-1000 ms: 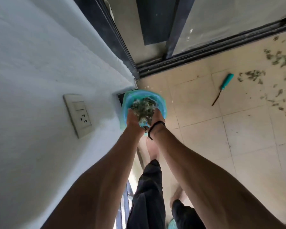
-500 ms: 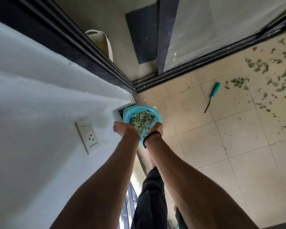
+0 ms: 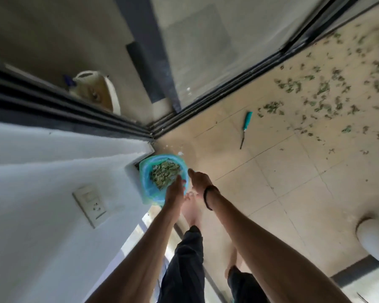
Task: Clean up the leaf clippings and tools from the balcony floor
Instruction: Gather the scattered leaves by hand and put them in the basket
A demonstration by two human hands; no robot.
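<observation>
I look down and see both arms reaching out over a blue bag. The bag sits on the floor in the corner, right beside the white wall. It is open at the top and it is full of green leaf bits.

My left hand is over the near edge of the bag. Its fingers look straight and close together, and they hold nothing. The picture is blurry there, so I cannot tell if the fingertips touch the bag. My right hand is just beside the left hand, on its right, at the bag's right edge. Its fingers look loose and a bit stretched out, and nothing is in them. A black band goes round the right wrist.

Far past the right hand, up and to the right, a little tool with a teal handle lies flat on the tiles. Even farther that way, lots of loose leaf clippings are spread over the tan floor. They are well apart from both hands.

To the left of the left hand there is a wall socket on the white wall. Under the hands I see a bare foot and dark trousers. A sliding glass door stands beyond the bag.
</observation>
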